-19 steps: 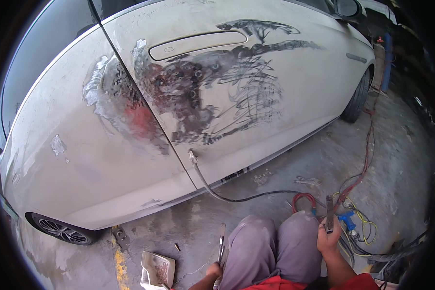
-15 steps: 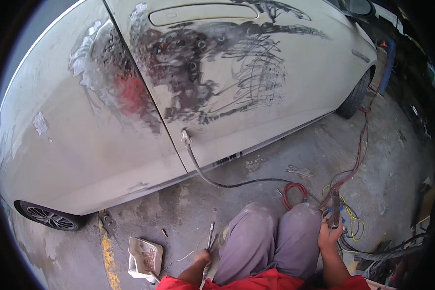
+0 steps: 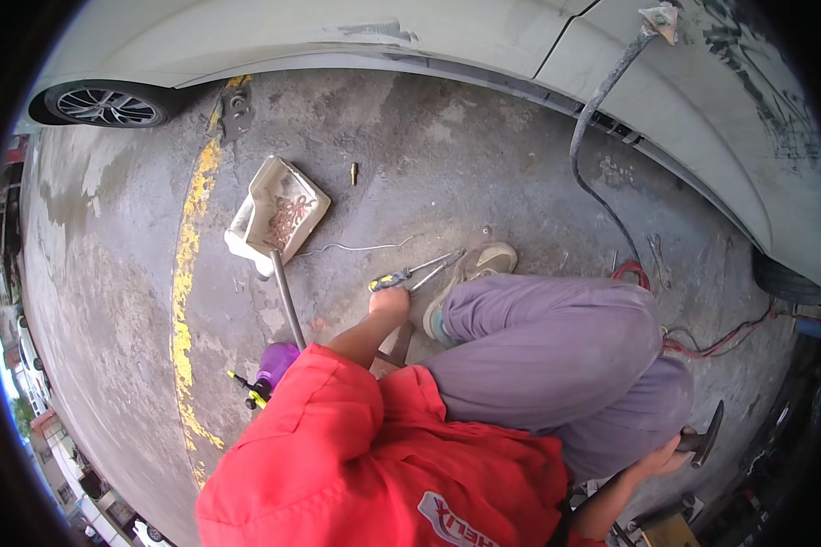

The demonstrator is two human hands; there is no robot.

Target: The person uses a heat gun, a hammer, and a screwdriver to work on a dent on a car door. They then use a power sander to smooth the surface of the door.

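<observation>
On the concrete to my left, my left hand [image 3: 389, 304] is closed at the yellow-and-black handle of a screwdriver [image 3: 390, 280]; the fingertips are hidden. A second thin metal shaft [image 3: 436, 272] lies beside the screwdriver's blade, close to my shoe [image 3: 485, 262]. Past my knees on the right, my right hand [image 3: 663, 459] grips a hammer [image 3: 708, 436] with a long, dark, tapered head. Its handle is mostly hidden in the hand. A grey cable [image 3: 586, 137] runs from a clamp-like end [image 3: 662, 22] on the pale car door [image 3: 739, 109] down to the floor.
A white plastic tub [image 3: 312, 219] holds brownish pieces, with a metal tube [image 3: 287, 299] leaning at it. By my left arm stands a purple spray bottle [image 3: 278, 360]. A small brass piece [image 3: 354, 173], a wrench [image 3: 659, 259] and a red hose [image 3: 633, 271] lie on the floor.
My view has swung left and down, away from the door's damaged area. The left hand has come to the screwdriver on the floor. The hammer stays in my right hand, now lower by my knee.
</observation>
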